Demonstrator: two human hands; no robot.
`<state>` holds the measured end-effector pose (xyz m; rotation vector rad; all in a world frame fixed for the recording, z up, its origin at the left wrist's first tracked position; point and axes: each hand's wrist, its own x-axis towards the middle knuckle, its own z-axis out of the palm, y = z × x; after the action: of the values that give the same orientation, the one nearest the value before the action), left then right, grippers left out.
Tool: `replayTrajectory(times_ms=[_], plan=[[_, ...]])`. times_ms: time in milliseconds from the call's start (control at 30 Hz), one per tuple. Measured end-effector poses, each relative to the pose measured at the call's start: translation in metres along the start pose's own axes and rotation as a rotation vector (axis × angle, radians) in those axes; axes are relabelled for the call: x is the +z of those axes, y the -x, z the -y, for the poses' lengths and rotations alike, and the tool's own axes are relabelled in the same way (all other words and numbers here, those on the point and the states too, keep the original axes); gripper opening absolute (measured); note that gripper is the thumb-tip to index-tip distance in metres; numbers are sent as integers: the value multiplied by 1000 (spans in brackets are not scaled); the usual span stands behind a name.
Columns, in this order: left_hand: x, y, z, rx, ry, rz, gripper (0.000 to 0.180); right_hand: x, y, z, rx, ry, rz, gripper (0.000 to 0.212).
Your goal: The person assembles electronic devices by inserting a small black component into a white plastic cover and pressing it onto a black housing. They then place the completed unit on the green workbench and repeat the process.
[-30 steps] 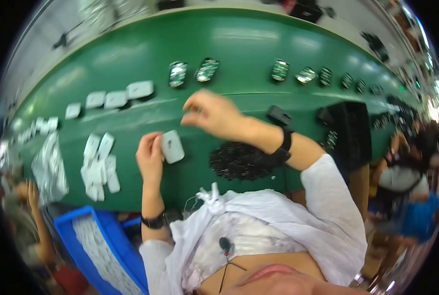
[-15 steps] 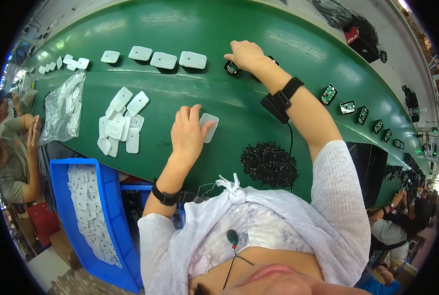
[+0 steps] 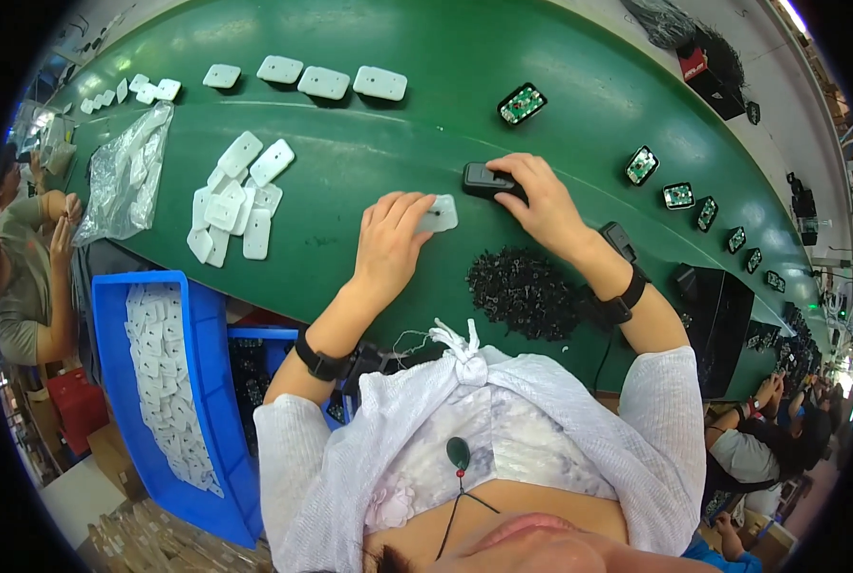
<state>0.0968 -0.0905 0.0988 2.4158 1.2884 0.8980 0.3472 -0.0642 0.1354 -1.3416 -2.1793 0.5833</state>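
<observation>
Between the fingers and thumb of my left hand (image 3: 388,241) is a white plastic cover (image 3: 442,216), a rounded rectangle, held just above the green table. My right hand (image 3: 545,202) grips a black plastic housing (image 3: 484,179) from its right side; a plain dark face shows, and whatever is inside is hidden. The two pieces are close together but apart. Nearest to my right forearm lies a heap of small black parts (image 3: 520,294). Loose white covers (image 3: 224,212) are piled to the left of my left hand.
More white covers (image 3: 380,83) line the far left of the green table (image 3: 340,162). Black housings with green circuit boards (image 3: 522,104) curve along the right. A clear bag (image 3: 126,181), a blue bin (image 3: 245,458) of white pieces and a black box (image 3: 717,329) flank me. Other people sit at both sides.
My right hand has come back from the far row toward me, bringing a black housing. My left hand has shifted right with the white cover, closer to it.
</observation>
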Motion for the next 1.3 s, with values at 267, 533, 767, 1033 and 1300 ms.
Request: replayTrajectory(times_ms=[267,533,767,1033,1300], plan=[[-1,1,5,-65,264,-180,60,10,-5,45,-102,-108,-109,44],[-16,16,3,-27,155,-47,53,31,-6,49,-180,-24,18,43],[-11,17,3,25,-41,4,50,34,-6,45,-224,75,18,44],[-14,16,1,69,-201,34,47,46,1,54,-237,310,-97,44],[-14,16,0,134,-263,59,49,45,4,50,-306,393,-116,42]])
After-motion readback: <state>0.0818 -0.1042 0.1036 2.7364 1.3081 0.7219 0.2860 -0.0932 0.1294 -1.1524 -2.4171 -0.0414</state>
